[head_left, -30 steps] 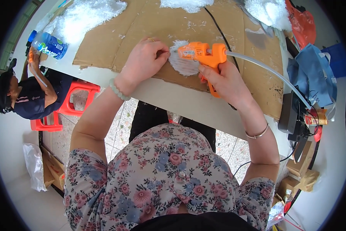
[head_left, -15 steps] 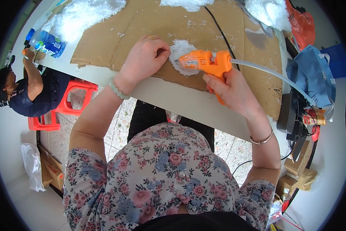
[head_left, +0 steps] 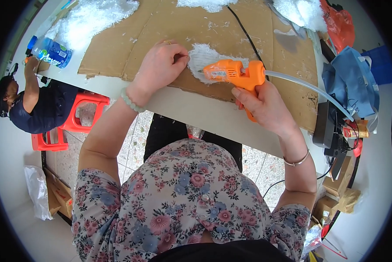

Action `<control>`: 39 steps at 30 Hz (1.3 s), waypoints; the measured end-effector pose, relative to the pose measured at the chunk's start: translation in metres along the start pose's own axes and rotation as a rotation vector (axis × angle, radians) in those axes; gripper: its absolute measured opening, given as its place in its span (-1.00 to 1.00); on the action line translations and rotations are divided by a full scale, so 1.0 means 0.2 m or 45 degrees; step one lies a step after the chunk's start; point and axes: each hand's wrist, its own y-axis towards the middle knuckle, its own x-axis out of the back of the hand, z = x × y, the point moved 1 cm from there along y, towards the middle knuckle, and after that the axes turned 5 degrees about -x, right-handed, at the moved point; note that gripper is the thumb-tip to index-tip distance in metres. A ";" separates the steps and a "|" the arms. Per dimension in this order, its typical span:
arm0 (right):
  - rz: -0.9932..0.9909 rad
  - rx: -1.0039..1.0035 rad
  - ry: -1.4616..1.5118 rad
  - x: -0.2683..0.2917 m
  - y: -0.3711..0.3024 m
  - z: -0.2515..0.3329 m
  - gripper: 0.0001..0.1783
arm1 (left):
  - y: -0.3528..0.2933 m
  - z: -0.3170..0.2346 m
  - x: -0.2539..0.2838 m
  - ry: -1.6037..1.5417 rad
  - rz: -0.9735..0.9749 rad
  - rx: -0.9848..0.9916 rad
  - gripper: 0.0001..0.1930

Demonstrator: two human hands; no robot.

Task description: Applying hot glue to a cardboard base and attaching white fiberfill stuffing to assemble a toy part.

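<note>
My right hand [head_left: 265, 102] is wrapped round the handle of an orange hot glue gun [head_left: 235, 72]. Its nozzle points left, over a small white fluffy piece of fabric [head_left: 200, 54] lying on the cardboard. From the back of the gun a long translucent glue stick [head_left: 300, 80] curves off to the right. Beside the fabric's left edge, my left hand [head_left: 161, 65] is closed in a pinch. Whether its fingertips hold anything is hidden.
Flattened cardboard [head_left: 161, 26] covers the white table [head_left: 174, 102]. White fluffy material [head_left: 91, 22] lies at the far left, near a blue-labelled bottle [head_left: 52, 52]. A black cable [head_left: 244, 30] crosses the cardboard. Another person [head_left: 39, 105] sits at left; a blue bag [head_left: 350, 83] is at right.
More of the white fluffy piece now shows, spread out to the right behind the glue gun. My left hand has shifted slightly left; the gun stays nearly in place.
</note>
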 end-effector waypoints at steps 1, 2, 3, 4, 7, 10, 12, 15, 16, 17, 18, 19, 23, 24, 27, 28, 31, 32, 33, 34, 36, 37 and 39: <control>-0.004 -0.011 -0.036 0.00 0.01 0.00 -0.74 | 0.00 0.00 0.00 0.006 -0.006 -0.013 -0.91; -0.007 -0.013 -0.033 -0.01 0.01 0.00 -0.74 | 0.00 0.00 0.00 0.005 -0.003 -0.015 -0.91; -0.006 -0.004 -0.057 -0.01 0.01 0.00 -0.74 | 0.00 0.00 0.00 -0.007 0.005 0.033 -0.91; -0.004 0.006 -0.081 -0.01 0.01 0.00 -0.75 | 0.00 0.00 -0.01 -0.019 0.012 0.080 -0.91; 0.001 0.013 -0.110 0.00 -0.01 -0.02 -0.74 | 0.00 0.02 -0.01 0.001 -0.007 0.014 -0.91; -0.028 0.004 -0.045 0.01 -0.02 -0.02 -0.74 | -0.01 0.02 -0.01 -0.002 -0.015 0.082 -0.91; -0.020 -0.014 -0.081 0.01 -0.02 -0.02 -0.74 | -0.01 0.02 -0.01 0.004 -0.004 0.070 -0.91; 0.006 -0.050 -0.093 0.01 -0.03 -0.01 -0.75 | 0.00 0.01 -0.01 -0.040 0.016 0.135 -0.91; 0.019 -0.070 -0.070 0.01 -0.04 -0.01 -0.76 | 0.00 0.00 -0.01 -0.094 0.028 0.209 -0.91; 0.019 -0.069 -0.070 0.01 -0.04 -0.02 -0.76 | 0.00 0.00 -0.02 -0.094 0.028 0.209 -0.91; -0.009 -0.035 -0.016 0.02 -0.05 -0.04 -0.76 | 0.01 -0.01 -0.03 -0.091 0.027 0.157 -0.90; -0.037 -0.002 0.039 0.03 -0.05 -0.05 -0.76 | 0.02 -0.01 -0.04 -0.088 0.027 0.104 -0.90; -0.092 -0.009 0.130 0.05 -0.10 -0.09 -0.76 | 0.04 -0.02 -0.06 -0.003 0.092 -0.047 -0.90; -0.108 -0.001 0.147 0.06 -0.11 -0.09 -0.76 | 0.05 -0.01 -0.06 0.011 0.068 -0.091 -0.91; -0.157 0.044 0.268 0.06 -0.15 -0.11 -0.74 | 0.06 -0.02 0.00 -0.117 0.004 -0.048 -0.89; -0.184 0.085 0.366 0.06 -0.17 -0.12 -0.72 | 0.06 -0.01 0.03 -0.255 -0.043 0.047 -0.88; -0.208 0.133 0.513 0.06 -0.20 -0.14 -0.66 | 0.04 0.03 0.07 -0.119 -0.084 0.044 -0.90; -0.205 0.129 0.518 0.05 -0.21 -0.15 -0.66 | 0.03 0.05 0.07 -0.032 -0.071 0.092 -0.92; -0.237 0.160 0.591 0.04 -0.21 -0.15 -0.64 | 0.03 0.05 0.06 -0.030 -0.066 0.095 -0.92; -0.269 0.190 0.663 0.03 -0.20 -0.16 -0.61 | 0.03 0.04 0.04 0.059 0.000 0.011 -0.94; -0.309 0.234 0.748 0.01 -0.21 -0.16 -0.60 | 0.04 0.01 0.00 0.155 0.067 -0.076 -0.95; -0.350 0.276 0.827 0.00 -0.22 -0.15 -0.58 | 0.04 -0.01 -0.02 0.224 0.038 -0.236 -0.96; -0.390 0.265 0.875 -0.02 -0.22 -0.14 -0.57 | 0.06 -0.01 -0.04 0.291 0.013 -0.403 -0.96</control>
